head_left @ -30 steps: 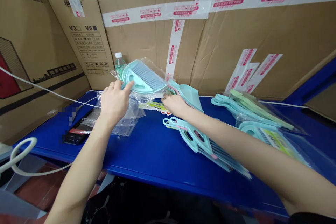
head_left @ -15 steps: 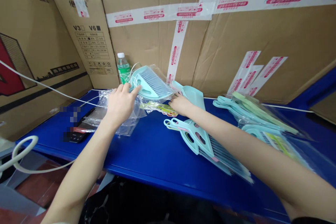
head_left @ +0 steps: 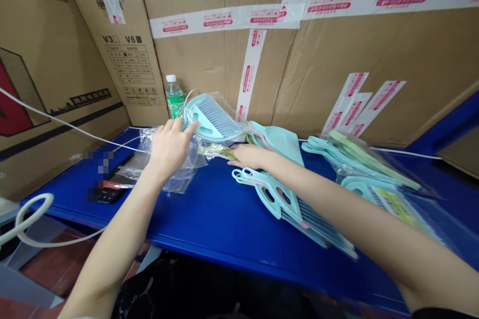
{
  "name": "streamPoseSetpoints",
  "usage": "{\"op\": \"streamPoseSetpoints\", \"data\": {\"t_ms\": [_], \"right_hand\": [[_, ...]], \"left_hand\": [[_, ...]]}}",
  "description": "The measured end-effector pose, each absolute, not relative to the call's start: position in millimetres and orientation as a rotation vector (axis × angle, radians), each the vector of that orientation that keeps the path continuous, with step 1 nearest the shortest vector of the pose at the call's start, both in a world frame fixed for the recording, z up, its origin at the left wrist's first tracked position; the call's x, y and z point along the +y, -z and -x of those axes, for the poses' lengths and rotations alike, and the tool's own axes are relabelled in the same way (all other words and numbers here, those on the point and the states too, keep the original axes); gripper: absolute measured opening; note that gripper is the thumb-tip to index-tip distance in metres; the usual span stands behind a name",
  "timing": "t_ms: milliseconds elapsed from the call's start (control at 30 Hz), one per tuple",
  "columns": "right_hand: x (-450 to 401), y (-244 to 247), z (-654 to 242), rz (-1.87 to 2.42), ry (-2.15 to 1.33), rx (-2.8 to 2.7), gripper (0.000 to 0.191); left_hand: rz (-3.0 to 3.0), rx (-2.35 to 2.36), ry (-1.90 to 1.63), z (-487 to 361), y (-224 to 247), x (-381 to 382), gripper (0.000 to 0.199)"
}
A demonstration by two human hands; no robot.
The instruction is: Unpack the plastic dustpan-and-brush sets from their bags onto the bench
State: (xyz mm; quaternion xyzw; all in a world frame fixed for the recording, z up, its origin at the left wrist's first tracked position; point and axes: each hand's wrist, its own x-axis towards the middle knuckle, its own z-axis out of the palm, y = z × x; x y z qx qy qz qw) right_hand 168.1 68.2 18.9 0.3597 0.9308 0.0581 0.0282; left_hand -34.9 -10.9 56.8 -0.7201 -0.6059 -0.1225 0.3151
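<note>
A light-blue dustpan and brush set in a clear plastic bag leans near the back of the table. My left hand is closed on its left end, the thumb lying over the brush handle. My right hand reaches in to the printed cards just in front of that set, fingers closed at their right end; the fingertips are partly hidden. Behind it lie stacked dustpans, light blue with a pink one among them. Under my right forearm is a pile of hand brushes.
Bagged dustpan sets lie at the right. Empty clear bags and a black device are at the left of the blue table. A green-labelled bottle stands against the cardboard wall. A white cable crosses the left side.
My right hand has moved left, off the dustpan stack and onto the printed cards. The stack now shows more fully, slightly shifted right. My left hand has stayed on the bagged set.
</note>
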Motion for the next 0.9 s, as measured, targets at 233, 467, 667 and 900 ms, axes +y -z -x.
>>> {"op": "streamPoseSetpoints", "data": {"t_ms": [233,467,667,900], "right_hand": [[64.8,-26.6,-155.4,-1.058,-0.193,2.853,0.038],[64.1,-25.2,-148.8,-1.013,-0.187,2.914,0.042],[49.1,-38.1,-174.0,-0.959,-0.072,2.986,0.038],[7.0,-58.4,-229.6,-1.541,0.255,3.328,0.026]], "left_hand": [[1.889,-1.622,0.305,33.4,-58.2,-12.6,0.042],[1.886,-1.636,0.253,31.5,-58.3,-13.3,0.043],[1.908,-1.642,0.220,30.3,-58.8,-14.4,0.041],[2.080,-1.456,0.304,32.2,-53.3,-10.6,0.039]]}}
